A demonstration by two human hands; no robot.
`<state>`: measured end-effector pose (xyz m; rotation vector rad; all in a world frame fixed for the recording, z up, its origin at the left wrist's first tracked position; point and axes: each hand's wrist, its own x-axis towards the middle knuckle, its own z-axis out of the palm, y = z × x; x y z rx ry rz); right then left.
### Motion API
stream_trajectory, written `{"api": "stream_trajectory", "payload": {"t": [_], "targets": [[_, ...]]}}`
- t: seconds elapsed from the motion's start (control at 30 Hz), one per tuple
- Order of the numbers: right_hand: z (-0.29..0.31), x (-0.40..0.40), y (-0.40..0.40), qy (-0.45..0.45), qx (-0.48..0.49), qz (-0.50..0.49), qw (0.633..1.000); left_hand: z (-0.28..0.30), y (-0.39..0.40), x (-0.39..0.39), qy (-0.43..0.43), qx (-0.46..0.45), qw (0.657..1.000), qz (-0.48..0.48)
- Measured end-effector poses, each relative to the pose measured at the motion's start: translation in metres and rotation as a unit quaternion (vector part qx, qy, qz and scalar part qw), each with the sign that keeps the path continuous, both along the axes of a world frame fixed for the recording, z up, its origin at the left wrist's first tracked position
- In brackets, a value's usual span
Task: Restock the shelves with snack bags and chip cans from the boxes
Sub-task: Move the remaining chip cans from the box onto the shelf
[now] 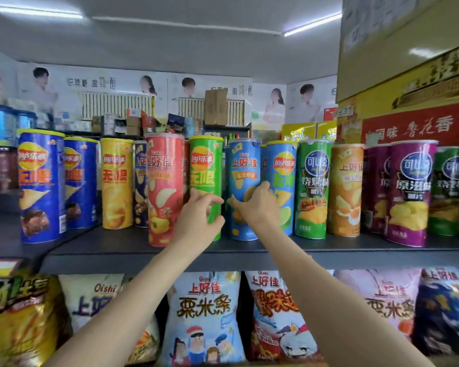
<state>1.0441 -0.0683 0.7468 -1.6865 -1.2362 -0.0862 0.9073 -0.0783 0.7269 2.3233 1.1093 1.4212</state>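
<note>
A row of upright chip cans stands on the dark upper shelf [143, 250]. My left hand [200, 221] curls round the lower part of a green can [206, 165] in the middle of the row. My right hand [257, 205] grips the light blue can [243, 165] right beside it, fingers wrapped across its front. Both cans stand on the shelf. A red can [164, 181] stands just left of the green one, and a second blue can [282, 168] stands right of my right hand.
Snack bags [204, 313] fill the lower shelf. More cans run left [41, 186] and right [408, 192] along the upper shelf. Stacked cardboard boxes [408, 75] rise at the upper right. A further shelf with small goods [117, 123] lies behind.
</note>
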Motion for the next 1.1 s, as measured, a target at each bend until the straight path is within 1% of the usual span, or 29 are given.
{"api": "stream_trajectory", "payload": {"t": [0.07,0.13,0.23,0.3,0.37,0.5,0.57,0.63,0.7,0.77,0.8,0.87,0.9,1.0,1.1], "targets": [[-0.003,-0.008,0.012,-0.009,-0.004,-0.017,1.000,-0.005,0.000,-0.004,0.039,0.002,0.999,0.016],[-0.006,-0.014,0.022,-0.015,-0.010,-0.037,0.999,-0.008,0.001,-0.010,0.039,0.012,0.999,0.014],[-0.015,-0.018,0.025,-0.016,-0.005,-0.029,0.999,-0.016,0.002,-0.020,0.009,0.063,0.998,0.007],[-0.022,-0.016,0.015,-0.069,0.020,-0.030,0.997,-0.029,-0.001,-0.021,-0.025,0.129,0.991,0.003],[-0.029,-0.006,-0.007,-0.126,0.065,-0.015,0.990,-0.051,-0.010,-0.010,-0.046,0.163,0.985,-0.024],[-0.045,0.036,-0.080,-0.168,0.093,0.057,0.980,-0.099,-0.041,0.033,-0.004,0.147,0.982,-0.117],[-0.069,0.064,-0.121,-0.173,0.076,0.044,0.981,-0.121,-0.063,0.052,0.008,0.150,0.975,-0.160],[-0.112,0.094,-0.161,-0.143,0.029,0.004,0.989,-0.152,-0.088,0.072,0.031,0.156,0.963,-0.216],[-0.170,0.130,-0.197,-0.098,-0.051,-0.037,0.993,-0.194,-0.110,0.094,0.072,0.113,0.956,-0.261],[-0.239,0.166,-0.230,-0.051,-0.192,-0.059,0.978,-0.244,-0.127,0.121,0.127,0.016,0.949,-0.288],[-0.274,0.183,-0.244,-0.028,-0.273,-0.065,0.960,-0.270,-0.134,0.134,0.154,-0.040,0.942,-0.294],[-0.343,0.221,-0.270,0.006,-0.419,-0.056,0.906,-0.322,-0.148,0.166,0.201,-0.138,0.926,-0.287],[-0.370,0.231,-0.279,0.018,-0.468,-0.044,0.883,-0.339,-0.152,0.173,0.218,-0.174,0.920,-0.276],[-0.443,0.270,-0.296,0.060,-0.554,-0.019,0.830,-0.391,-0.162,0.212,0.259,-0.275,0.895,-0.237],[-0.507,0.306,-0.304,0.089,-0.628,0.035,0.772,-0.450,-0.167,0.254,0.295,-0.392,0.851,-0.186]]}}
